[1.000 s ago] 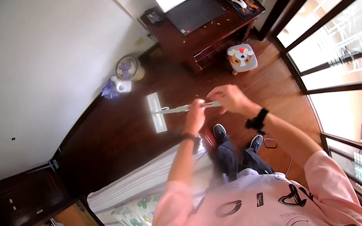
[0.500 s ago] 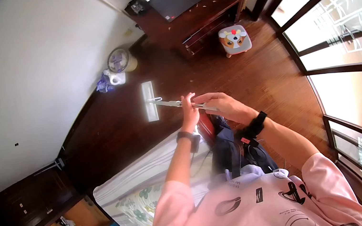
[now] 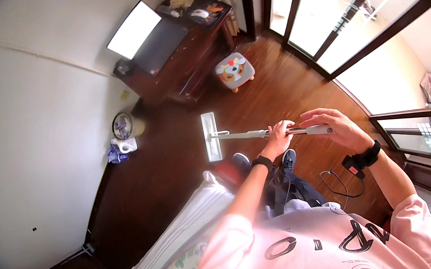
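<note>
A flat mop is held across my front, its white rectangular head [image 3: 211, 137] over the floor to the left and its pole running right. My left hand [image 3: 278, 139] wraps round the silvery part of the pole, just past the white lower tube [image 3: 241, 135]. By the pole's right end, my right hand [image 3: 344, 126] has its fingers stretched out above the light grey grip [image 3: 319, 130]; the grip's end meets the palm. The thumb is hard to make out. Dark bands circle both my wrists.
A bed [image 3: 187, 237] lies close on my left. Ahead stand a cushioned stool [image 3: 235, 71], a dark desk [image 3: 153, 90] with a laptop [image 3: 135, 30], and a waste bin [image 3: 136, 125] beside a white jug [image 3: 125, 145]. Glass doors [image 3: 346, 25] line the right. A black cable [image 3: 347, 192] hangs near my legs.
My view has turned. Both hands have moved right with the mop, and they are farther apart, with more of the pole and the grip showing. The right fingers have straightened.
</note>
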`<state>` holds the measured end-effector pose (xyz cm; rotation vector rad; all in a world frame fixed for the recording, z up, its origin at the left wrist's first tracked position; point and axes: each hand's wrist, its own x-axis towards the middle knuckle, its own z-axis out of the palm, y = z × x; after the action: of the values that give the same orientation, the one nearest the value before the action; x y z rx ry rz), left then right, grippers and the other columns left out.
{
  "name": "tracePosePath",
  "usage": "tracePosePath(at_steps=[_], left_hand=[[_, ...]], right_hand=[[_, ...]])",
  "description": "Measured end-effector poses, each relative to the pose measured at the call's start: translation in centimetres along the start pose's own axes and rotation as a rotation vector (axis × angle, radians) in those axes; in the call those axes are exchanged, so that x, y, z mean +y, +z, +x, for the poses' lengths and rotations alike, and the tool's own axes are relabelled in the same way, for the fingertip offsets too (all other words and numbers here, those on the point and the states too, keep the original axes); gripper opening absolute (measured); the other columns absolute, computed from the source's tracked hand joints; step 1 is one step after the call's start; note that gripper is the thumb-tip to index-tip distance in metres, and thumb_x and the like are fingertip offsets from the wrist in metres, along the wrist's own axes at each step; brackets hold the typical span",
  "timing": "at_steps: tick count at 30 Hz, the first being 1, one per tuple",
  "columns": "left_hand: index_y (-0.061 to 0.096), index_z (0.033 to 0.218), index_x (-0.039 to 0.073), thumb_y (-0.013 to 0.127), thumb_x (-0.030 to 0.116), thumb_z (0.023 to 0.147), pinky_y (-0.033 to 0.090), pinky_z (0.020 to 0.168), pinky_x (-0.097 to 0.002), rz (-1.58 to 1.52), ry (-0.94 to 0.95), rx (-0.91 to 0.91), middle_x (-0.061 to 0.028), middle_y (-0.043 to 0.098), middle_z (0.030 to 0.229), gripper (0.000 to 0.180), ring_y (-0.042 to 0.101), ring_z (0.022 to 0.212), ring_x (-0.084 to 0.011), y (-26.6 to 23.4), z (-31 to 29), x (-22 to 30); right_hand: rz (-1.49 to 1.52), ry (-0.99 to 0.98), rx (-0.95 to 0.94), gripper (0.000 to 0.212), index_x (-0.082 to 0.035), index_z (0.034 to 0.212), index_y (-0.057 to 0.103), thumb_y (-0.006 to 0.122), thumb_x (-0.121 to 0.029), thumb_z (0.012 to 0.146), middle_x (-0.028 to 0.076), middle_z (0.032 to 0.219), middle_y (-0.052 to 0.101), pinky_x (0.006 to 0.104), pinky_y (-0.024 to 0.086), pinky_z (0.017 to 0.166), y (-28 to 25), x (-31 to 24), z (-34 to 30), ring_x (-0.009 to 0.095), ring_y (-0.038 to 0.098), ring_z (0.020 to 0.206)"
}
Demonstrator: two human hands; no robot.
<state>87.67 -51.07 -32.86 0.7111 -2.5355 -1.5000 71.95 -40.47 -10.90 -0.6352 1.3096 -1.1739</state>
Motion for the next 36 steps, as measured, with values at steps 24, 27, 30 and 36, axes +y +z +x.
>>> tracePosePath(at_steps=[24,27,30,36], left_hand=[[0.050,0.088,0.006,0.061,0.025,0.084,0.044,0.071,-0.0467,0.008,0.031,0.526,-0.0139,0.060,0.079,0.023,0.057,0.078,-0.0362,-15.6,1.3,-8.0],[0.051,0.087,0.005,0.062,0.025,0.084,0.044,0.072,-0.0461,0.020,-0.032,0.529,-0.0145,0.061,0.079,0.024,0.057,0.079,-0.0360,-17.6,-1.7,-10.1],[0.052,0.084,0.004,0.064,0.024,0.082,0.045,0.069,-0.0466,0.036,-0.091,0.588,-0.0157,0.061,0.078,0.023,0.058,0.077,-0.0367,-19.1,-5.8,-13.3],[0.057,0.079,0.003,0.067,0.018,0.075,0.045,0.066,-0.0480,0.054,-0.269,0.715,-0.0176,0.060,0.073,0.018,0.058,0.073,-0.0390,-20.9,-13.6,-19.3]], right_hand=[[-0.621,-0.201,0.220,0.017,0.003,0.099,0.062,0.055,-0.009,0.090,0.004,0.058,0.057,0.0228,0.041,0.045,12.6,-6.6,20.8,0.009,0.053,0.047],[-0.656,-0.193,0.187,0.016,-0.001,0.098,0.066,0.059,-0.010,0.086,0.007,0.060,0.062,0.0245,0.046,0.048,14.8,-3.9,23.0,0.010,0.059,0.049],[-0.690,-0.185,0.138,0.017,-0.003,0.098,0.067,0.059,-0.014,0.087,0.007,0.060,0.063,0.0256,0.047,0.050,18.5,-1.0,24.8,0.011,0.060,0.050],[-0.682,-0.168,-0.002,0.021,-0.004,0.097,0.069,0.061,-0.021,0.087,0.006,0.063,0.064,0.0269,0.047,0.051,25.8,6.5,28.3,0.011,0.060,0.053]])
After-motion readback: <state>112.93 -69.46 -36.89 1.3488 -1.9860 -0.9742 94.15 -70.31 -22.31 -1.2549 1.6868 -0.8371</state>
